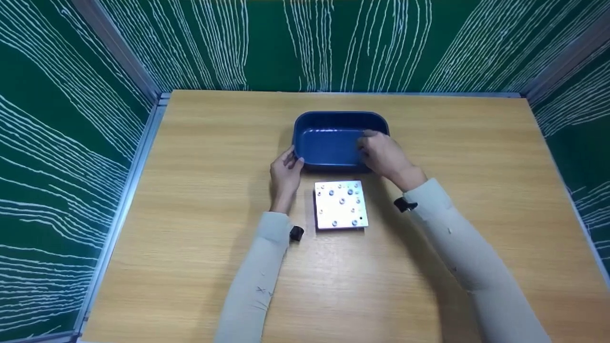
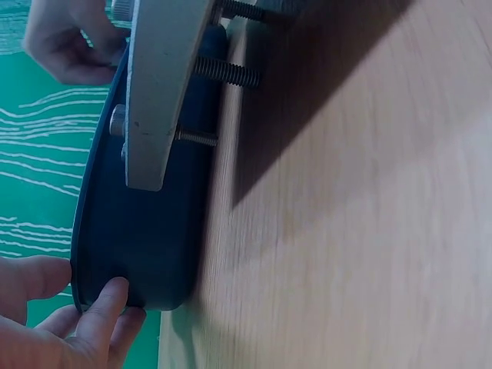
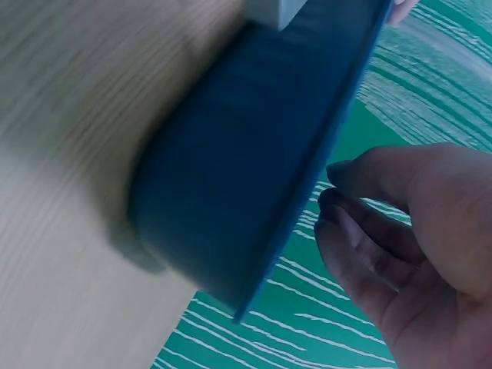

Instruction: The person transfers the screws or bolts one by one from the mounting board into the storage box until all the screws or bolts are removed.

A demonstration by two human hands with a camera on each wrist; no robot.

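Observation:
A deep blue tray (image 1: 329,147) with rounded corners sits on the wooden table. My left hand (image 1: 286,176) holds its near left corner; in the left wrist view the thumb is at the rim and the fingers (image 2: 105,311) lie against the outer wall. My right hand (image 1: 383,155) is over the tray's right side, fingers bent. In the right wrist view the thumb and fingertips (image 3: 338,173) come close together above the rim; whether something small is between them cannot be seen. In front of the tray stands a square metal plate (image 1: 340,205) with several bolts through it.
Threaded bolt shanks (image 2: 227,71) stick out beneath the plate. The wooden table (image 1: 190,228) is bounded by green panels (image 1: 264,45) with white wavy lines at the back and sides. A metal rail (image 1: 121,190) runs along its left edge.

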